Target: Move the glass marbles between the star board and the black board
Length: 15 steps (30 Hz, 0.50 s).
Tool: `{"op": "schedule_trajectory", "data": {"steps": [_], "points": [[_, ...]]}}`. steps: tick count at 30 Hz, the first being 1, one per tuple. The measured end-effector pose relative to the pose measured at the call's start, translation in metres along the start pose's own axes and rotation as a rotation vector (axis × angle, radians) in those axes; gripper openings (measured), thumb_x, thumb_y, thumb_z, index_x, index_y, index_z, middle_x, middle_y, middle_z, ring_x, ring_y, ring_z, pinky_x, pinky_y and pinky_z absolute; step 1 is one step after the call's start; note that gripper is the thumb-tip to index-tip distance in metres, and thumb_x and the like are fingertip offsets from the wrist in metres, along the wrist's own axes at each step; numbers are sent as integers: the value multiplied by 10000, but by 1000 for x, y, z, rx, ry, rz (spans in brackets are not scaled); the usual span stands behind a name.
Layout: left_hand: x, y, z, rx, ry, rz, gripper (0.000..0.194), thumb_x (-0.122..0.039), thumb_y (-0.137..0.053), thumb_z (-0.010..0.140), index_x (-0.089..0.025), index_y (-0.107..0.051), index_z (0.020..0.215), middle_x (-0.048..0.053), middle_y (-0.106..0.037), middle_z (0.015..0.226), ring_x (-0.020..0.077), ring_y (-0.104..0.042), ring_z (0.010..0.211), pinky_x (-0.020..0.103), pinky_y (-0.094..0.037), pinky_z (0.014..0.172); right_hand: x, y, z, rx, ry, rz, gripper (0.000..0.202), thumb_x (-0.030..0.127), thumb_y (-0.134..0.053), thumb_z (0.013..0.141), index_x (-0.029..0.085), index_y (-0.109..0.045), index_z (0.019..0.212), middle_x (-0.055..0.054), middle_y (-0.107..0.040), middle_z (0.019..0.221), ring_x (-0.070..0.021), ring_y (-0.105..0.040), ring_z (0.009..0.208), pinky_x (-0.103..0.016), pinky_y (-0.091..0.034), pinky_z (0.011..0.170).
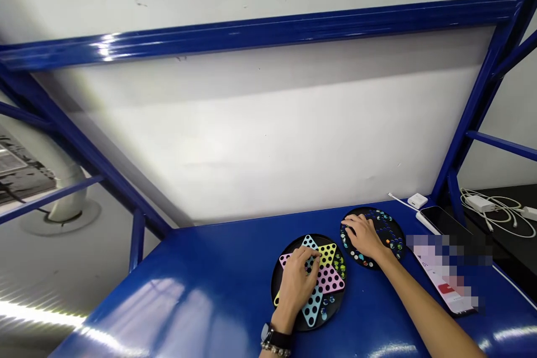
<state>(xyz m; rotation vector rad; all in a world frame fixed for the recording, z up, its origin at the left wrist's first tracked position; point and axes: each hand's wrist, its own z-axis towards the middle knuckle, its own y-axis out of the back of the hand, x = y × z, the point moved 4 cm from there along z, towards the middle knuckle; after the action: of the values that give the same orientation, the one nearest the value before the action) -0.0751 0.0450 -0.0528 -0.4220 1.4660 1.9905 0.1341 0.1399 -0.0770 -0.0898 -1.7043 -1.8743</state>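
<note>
My left hand rests over a round black board with a colourful, holed star, a Chinese checkers board. Its fingers are curled down towards the star's upper middle, thumb close to them; whatever lies between the tips is hidden. Green glass marbles sit at the board's right rim, and several blue marbles near its lower right. My right hand reaches over a second round black tray. Its fingers are stretched out and the thumb stands apart, by the left rim, where marbles of mixed colours lie.
Both round pieces lie on a blue tabletop against a white wall. To the right are a black phone, a lit phone, a white charger and cables. Blue frame bars surround the table.
</note>
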Motion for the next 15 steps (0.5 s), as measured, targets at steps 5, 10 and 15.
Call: {"op": "schedule_trajectory", "data": {"steps": [5,10,15], "points": [[0,0,0,-1,-1,-2,236,-342,-455,984,-255,-666,924,47,-712,953,231,-660,920,385,-543,807,6,-3,-2,-4,38,-73,335,207,-440,996,267,-733,1147,-71,-702,1181,-261,-572,1075,-420,-407,885],[0,-1,0,9,14,-8,222,-326,-459,982,-252,-661,924,44,-709,956,227,-654,917,384,-537,808,7,1,-1,3,29,-97,216,231,-554,968,262,-752,1051,-60,-719,1110,-264,-585,1073,-426,-403,898],[1,0,0,-5,9,-16,194,-305,-480,965,-254,-661,917,36,-713,960,224,-661,929,391,-533,842,6,4,-2,-17,48,-147,208,187,-541,964,235,-737,1017,-74,-726,1047,-266,-587,1057,-416,-410,889]]}}
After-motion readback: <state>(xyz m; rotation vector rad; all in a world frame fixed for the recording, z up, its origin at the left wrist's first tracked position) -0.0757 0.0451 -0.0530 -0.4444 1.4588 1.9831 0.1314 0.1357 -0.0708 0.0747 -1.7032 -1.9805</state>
